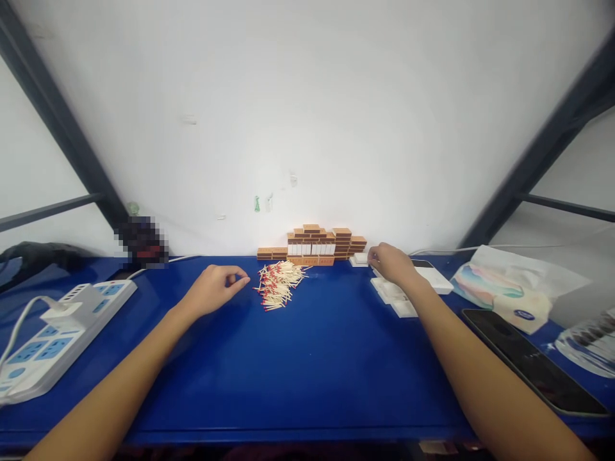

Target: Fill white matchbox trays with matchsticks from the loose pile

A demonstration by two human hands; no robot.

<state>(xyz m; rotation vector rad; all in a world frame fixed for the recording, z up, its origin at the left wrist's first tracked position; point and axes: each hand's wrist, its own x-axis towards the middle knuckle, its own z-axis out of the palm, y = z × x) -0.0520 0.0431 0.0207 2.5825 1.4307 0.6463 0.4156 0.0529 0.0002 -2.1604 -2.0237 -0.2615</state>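
Observation:
A pile of red-tipped matches lies on the blue table in front of a stack of brown matchboxes by the wall. My left hand rests on the table just left of the matches, fingers curled in a pinch; what it holds, if anything, is too small to see. My right hand reaches to the right of the stack and closes its fingers on a small white inner tray. More white trays lie beside and below that hand.
A white power strip with a plugged-in charger sits at the left. At the right are a tissue pack, a dark phone and a clear wrapped item. A white box lies behind the right hand.

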